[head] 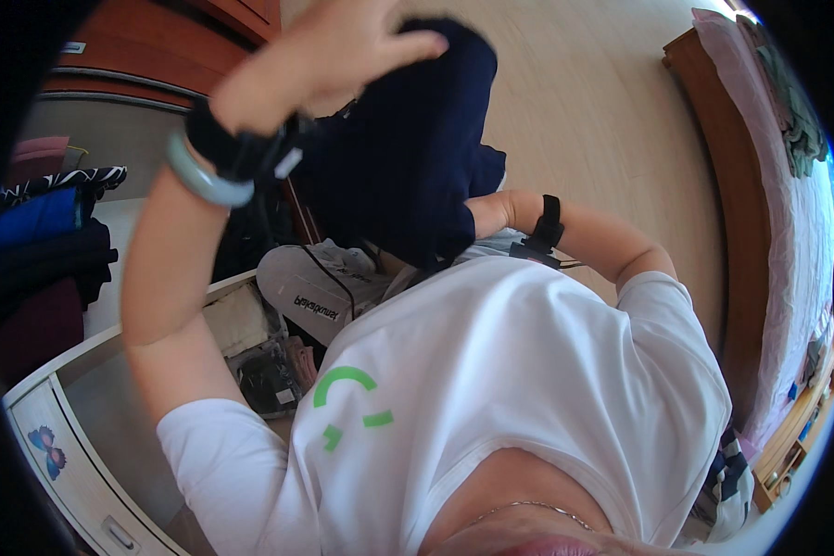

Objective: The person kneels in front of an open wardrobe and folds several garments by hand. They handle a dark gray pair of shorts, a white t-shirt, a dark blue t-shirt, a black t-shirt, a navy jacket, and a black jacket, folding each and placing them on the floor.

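Observation:
A dark navy cloth garment [410,146] is bunched up in front of my body, above my lap. My left hand [351,52] is raised over its upper left part, blurred, with the thumb stretched apart; the fingertips run past the top edge of the view. On the right side, my right hand [490,214] grips the garment's lower edge, its fingers hidden in the cloth. Black straps circle both wrists, and a pale green bangle [205,182] sits on my left forearm. My grey trouser leg [316,285] shows below the cloth.
An open white drawer [87,351] at left contains folded clothes and packed items [267,379]. Folded dark and blue clothes [42,236] are stacked on a white surface. Reddish-brown wooden furniture [160,48] stands behind. At right is a wooden bed frame [709,139] with pale bedding [785,229].

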`<state>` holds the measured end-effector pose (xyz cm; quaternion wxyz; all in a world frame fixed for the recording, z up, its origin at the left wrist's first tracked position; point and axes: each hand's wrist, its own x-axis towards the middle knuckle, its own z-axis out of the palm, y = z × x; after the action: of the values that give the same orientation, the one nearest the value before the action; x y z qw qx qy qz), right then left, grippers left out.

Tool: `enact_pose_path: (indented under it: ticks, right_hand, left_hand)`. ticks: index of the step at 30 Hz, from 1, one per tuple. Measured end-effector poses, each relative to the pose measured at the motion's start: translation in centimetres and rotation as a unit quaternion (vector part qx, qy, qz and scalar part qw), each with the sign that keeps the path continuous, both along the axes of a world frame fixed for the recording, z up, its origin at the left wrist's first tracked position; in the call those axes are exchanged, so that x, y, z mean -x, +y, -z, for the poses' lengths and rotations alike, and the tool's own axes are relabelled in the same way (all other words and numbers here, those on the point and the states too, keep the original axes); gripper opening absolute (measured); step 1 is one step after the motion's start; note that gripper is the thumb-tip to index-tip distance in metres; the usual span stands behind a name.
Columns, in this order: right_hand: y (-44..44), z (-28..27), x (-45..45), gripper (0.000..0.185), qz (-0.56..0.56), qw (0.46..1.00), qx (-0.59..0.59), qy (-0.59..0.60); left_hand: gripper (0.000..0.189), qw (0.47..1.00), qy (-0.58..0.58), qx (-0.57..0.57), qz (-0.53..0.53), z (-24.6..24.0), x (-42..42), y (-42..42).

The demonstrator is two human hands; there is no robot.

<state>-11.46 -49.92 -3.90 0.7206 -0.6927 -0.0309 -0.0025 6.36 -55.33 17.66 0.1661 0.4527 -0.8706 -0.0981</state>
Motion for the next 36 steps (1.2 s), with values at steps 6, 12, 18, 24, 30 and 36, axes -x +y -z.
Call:
enact_pose_path:
  ticks: [6,12,18,24,30,36]
  right_hand:
    - [0.0,-1.3,0.7,0.052,0.086,0.978,-0.184,0.038]
    - [-0.4,-4.8,1.3,0.082,0.231,0.88,-0.405,-0.087]
    - [-3.0,-9.6,4.1,0.044,0.423,0.846,-0.324,0.003]
    - [-10.6,-16.3,2.4,0.027,0.491,0.855,-0.165,0.015]
    - [-12.7,-24.1,-1.4,0.031,0.442,0.885,-0.11,-0.093]
    - [-14.0,-20.5,-5.9,0.035,0.411,0.865,-0.26,-0.126]
  left_hand:
    - [0.072,0.747,0.278,-0.434,-0.421,12.5,-10.3,5.8]
    - [0.088,0.645,0.569,-0.484,-0.156,18.2,-13.7,9.7]
    - [0.058,0.712,0.497,-0.465,-0.175,14.5,-9.6,5.3]
    - [0.043,0.587,0.612,-0.509,-0.145,7.9,-5.7,0.6]
    - [0.043,0.669,0.66,-0.311,-0.141,-0.1,-9.8,-0.7]
    - [0.041,0.704,0.667,-0.065,-0.233,1.2,-13.8,0.5]
